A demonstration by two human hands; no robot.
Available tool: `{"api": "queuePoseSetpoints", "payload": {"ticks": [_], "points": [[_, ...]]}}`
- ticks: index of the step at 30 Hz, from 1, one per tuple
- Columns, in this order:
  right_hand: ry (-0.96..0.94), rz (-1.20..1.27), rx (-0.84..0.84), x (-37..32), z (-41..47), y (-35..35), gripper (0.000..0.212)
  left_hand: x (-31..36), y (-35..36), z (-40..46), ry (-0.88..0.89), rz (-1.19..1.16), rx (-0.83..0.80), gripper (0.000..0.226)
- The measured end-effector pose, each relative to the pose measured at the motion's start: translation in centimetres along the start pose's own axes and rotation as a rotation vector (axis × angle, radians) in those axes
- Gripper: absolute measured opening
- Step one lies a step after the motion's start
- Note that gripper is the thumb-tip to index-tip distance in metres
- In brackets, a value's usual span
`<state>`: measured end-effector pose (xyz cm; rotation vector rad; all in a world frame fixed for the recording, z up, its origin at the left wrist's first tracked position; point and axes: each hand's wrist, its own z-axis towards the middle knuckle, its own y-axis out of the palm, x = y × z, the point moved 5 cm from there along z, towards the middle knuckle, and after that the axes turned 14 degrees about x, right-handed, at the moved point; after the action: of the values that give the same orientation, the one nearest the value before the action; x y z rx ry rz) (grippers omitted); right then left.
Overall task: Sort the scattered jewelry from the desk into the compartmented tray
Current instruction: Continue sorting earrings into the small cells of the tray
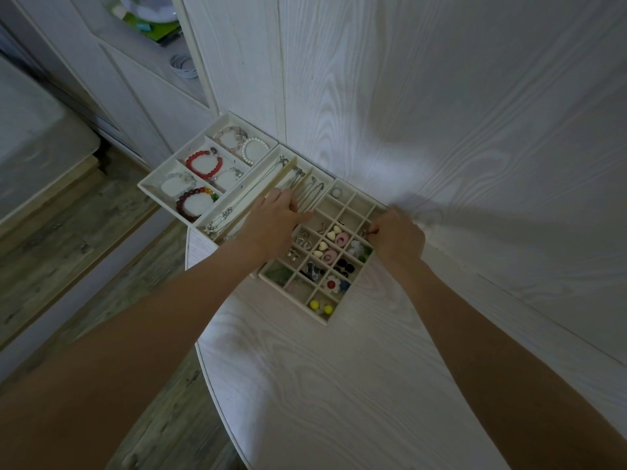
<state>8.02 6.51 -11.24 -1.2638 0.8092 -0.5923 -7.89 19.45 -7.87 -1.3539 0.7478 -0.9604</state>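
- Head view: a person leans both bare arms over a pale wood-grain table (pixel 339 385) pushed up against a white panelled wall (pixel 441 96).
- Three cream trays sit side by side at the table's far edge. The left bracelet tray (pixel 149 188) juts out past the table's edge, over the wooden floor (pixel 68 232).
- In its compartments lie a red bead bracelet (pixel 203 163), a white pearl bracelet (pixel 255 150) and a dark red bracelet with coloured beads (pixel 195 203).
- The middle necklace tray (pixel 276 151) has long channels holding thin silver chains (pixel 222 218).
- The right grid tray (pixel 326 323) is cut into small square cells. Cream heart pieces (pixel 323 246), pink spiral pieces (pixel 342 239), a white flower with a red centre (pixel 332 284) and two yellow balls (pixel 320 307) lie in separate cells; a ring (pixel 336 192) sits in the far corner cell.
- The left hand (pixel 274 220) rests across the near end of the necklace tray, fingers bent down into its channels; whether they hold a chain I cannot tell.
- The right hand (pixel 398 237) is at the grid tray's right rim, finger and thumb pinched together on a small metal piece (pixel 365 233), too small to identify.
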Motion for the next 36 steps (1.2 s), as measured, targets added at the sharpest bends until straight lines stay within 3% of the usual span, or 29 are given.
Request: {"api": "queuePoseSetpoints", "payload": {"ticks": [9, 26, 36], "points": [[-0.052, 0.047, 0.088, -0.2, -0.2, -1.3, 0.011, -0.1, 0.1, -0.1, 0.008, 0.002, 0.011, 0.066], [0.003, 0.002, 0.008, -0.5, -0.4, -1.1, 0.013, 0.2, -0.1, 0.0, 0.018, 0.028, -0.005, 0.069], [-0.086, -0.083, 0.056, -1.3, -0.6, -1.5, 0.013, 0.2, -0.1, -0.1, 0.018, 0.029, -0.017, 0.067]]}}
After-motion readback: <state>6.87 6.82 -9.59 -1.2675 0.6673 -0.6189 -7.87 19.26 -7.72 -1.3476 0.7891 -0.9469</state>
